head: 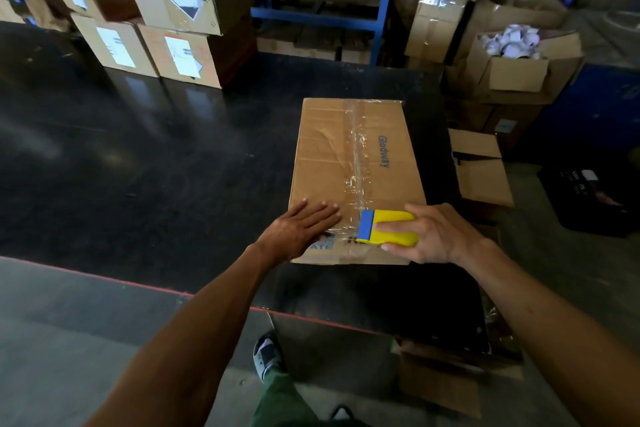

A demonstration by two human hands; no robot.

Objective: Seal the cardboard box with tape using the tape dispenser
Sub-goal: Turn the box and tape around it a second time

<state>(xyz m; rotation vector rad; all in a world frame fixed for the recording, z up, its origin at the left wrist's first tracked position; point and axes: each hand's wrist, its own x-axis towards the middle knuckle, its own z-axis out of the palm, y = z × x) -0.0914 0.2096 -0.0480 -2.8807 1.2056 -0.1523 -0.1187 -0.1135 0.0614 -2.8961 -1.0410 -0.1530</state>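
While the left hand (300, 224) presses flat, fingers spread, taping nears the cardboard box's (356, 180) near edge.
Right hand (429, 234) clamps the yellow tape dispenser (388, 227); next, probably cutting the clear tape (358, 163).

Both forearms are bare to the hands (429, 232), no sleeves, watch or rings in sight, and below them show green trousers (280, 399) and a dark sandal (266, 352) worn over a pale sock.

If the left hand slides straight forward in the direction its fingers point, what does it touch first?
The left hand lies flat on the cardboard box, fingers aimed up and to the right. Going on that way, it would probably first meet the clear tape strip along the centre seam, beyond the yellow tape dispenser.
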